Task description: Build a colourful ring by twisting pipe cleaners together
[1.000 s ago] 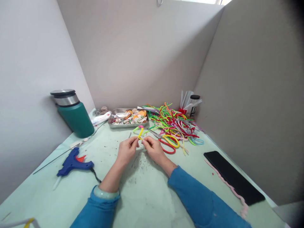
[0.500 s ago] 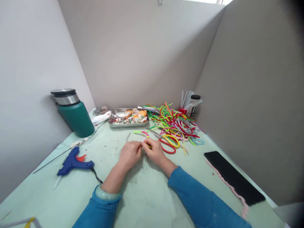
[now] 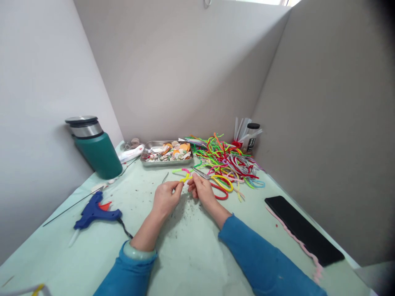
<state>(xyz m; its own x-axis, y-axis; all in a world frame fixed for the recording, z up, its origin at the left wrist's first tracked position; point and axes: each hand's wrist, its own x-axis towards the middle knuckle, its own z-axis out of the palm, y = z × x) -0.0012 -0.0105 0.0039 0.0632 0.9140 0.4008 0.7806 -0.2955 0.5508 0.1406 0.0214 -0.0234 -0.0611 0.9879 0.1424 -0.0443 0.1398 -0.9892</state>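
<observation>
A short, bent yellow pipe cleaner [image 3: 186, 178] spans the gap between my two hands. My left hand [image 3: 166, 198] pinches its near end between thumb and forefinger. At the other end, the closed thumb and forefinger of my right hand [image 3: 202, 192] meet the yellow piece, and the remaining fingers curl loosely below. Just beyond my fingers lies a green and pink pipe cleaner [image 3: 182, 170] on the table. Scissors [image 3: 222, 183] with one yellow and one red handle rest beside my right hand, partly hidden by it. A thin grey wire-like piece [image 3: 165, 177] lies by my left hand.
A metal tray [image 3: 166, 163] of patterned and orange pieces stands at the back, beside a heap of coloured pipe cleaners [image 3: 225, 158]. Leftward are a green bottle [image 3: 98, 154] and a blue glue gun [image 3: 97, 211]. A black slab [image 3: 304, 230] and pink strand [image 3: 296, 238] lie right.
My hands have moved slightly apart from being pressed together. The yellow pipe cleaner, mostly hidden before, now shows between them.
</observation>
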